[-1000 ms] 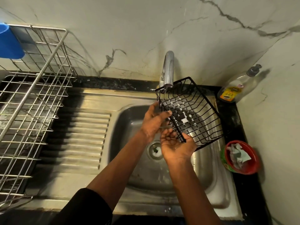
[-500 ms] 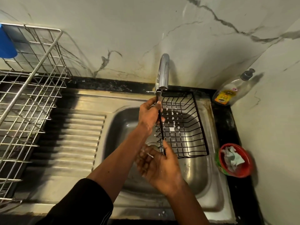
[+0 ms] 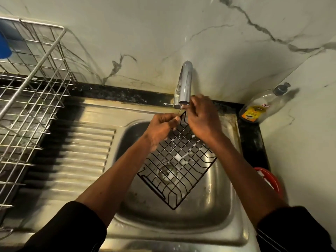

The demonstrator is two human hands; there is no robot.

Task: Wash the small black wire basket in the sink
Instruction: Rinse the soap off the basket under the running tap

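Note:
The small black wire basket (image 3: 179,166) hangs tilted over the steel sink bowl (image 3: 214,211), one corner up under the tap spout (image 3: 185,84) and the opposite corner low. White soap foam clings to its wires. My left hand (image 3: 160,130) pinches the upper corner from the left. My right hand (image 3: 203,119) lies over the same corner from the right, fingers curled on the rim just below the spout. A thin trickle of water falls at the spout's mouth.
A large steel wire dish rack (image 3: 31,110) stands on the ribbed drainboard (image 3: 80,157) at the left, with a blue cup (image 3: 4,46) at its top edge. A dish soap bottle (image 3: 261,106) leans in the right corner. A red bowl (image 3: 269,180) sits right of the sink.
The basket has been turned, so one corner now points up under the tap. My right hand rose from below the basket to its top corner, beside my left hand.

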